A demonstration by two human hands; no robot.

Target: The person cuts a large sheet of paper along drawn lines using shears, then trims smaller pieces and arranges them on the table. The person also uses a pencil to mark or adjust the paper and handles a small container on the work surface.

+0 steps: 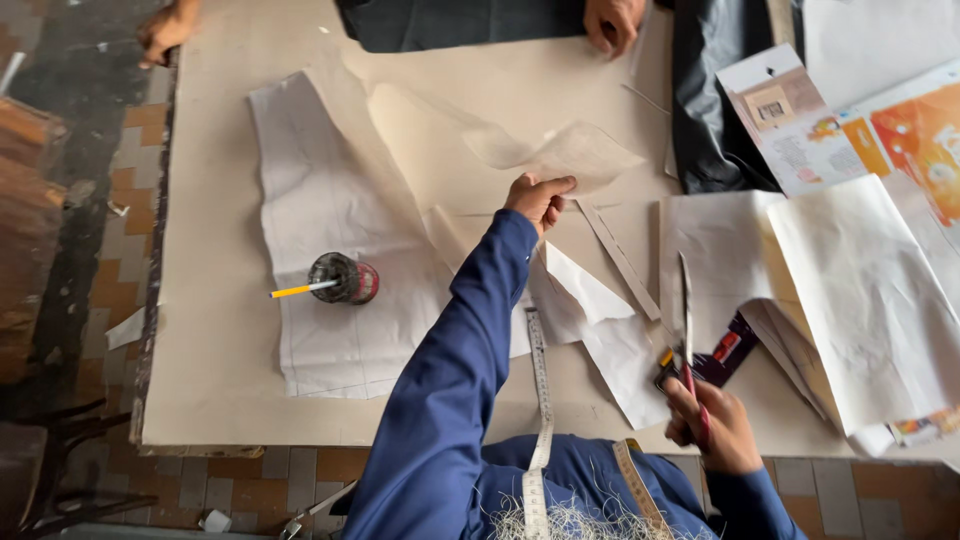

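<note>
Holding things in both hands, the person leans over the desk (220,390).
Cup: a pencil holder (345,279) lies tipped, well left of the fingers.
Left hand (538,198): fingers pinched on a thin paper piece (575,155), lifted above the desk.
Right hand (712,430): fingers wrapped around scissors (687,320), blades pointing away beside stacked paper sheets (860,300).

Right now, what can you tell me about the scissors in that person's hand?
The scissors are long tailor's shears with pale metal blades and red handles. The right hand grips the handles near the table's front edge. The blades look shut or nearly so, pointing away from the person, lying over white paper pattern pieces. A small dark packet lies just beside them. The left hand is elsewhere, holding up a thin sheet.
</note>
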